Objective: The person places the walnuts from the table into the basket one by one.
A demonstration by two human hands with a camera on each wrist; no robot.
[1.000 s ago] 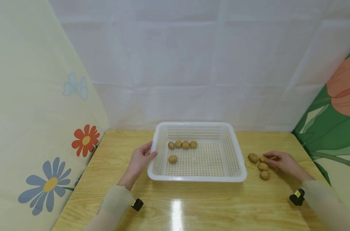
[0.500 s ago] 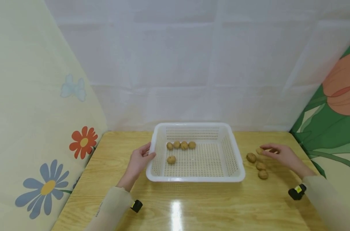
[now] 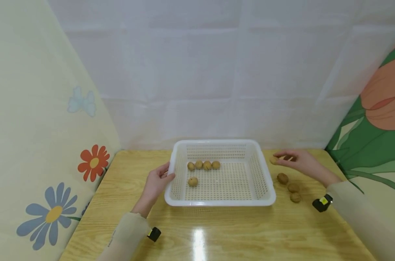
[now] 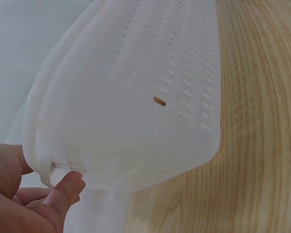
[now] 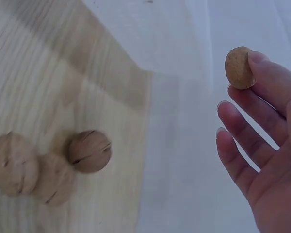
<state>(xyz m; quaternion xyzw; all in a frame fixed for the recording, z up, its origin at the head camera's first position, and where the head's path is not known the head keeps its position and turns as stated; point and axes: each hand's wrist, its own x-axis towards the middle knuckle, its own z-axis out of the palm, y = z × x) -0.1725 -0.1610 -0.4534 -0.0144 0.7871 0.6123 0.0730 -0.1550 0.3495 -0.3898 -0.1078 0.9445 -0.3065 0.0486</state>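
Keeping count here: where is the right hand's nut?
In the head view, the right hand pinches the nut just right of the white basket, beyond the three walnuts.

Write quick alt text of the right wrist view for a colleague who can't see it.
A person's right grip pinches a small tan nut in the upper right of the picture. At lower left, three walnuts sit close together on a wooden table.

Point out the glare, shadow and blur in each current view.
Head: bright glare streak on the table, near the lower edge; left wrist: white basket pale, low in contrast; right wrist: darker, shadow-like band across the table, loose walnuts blurred, held walnut sharper in the right hand.
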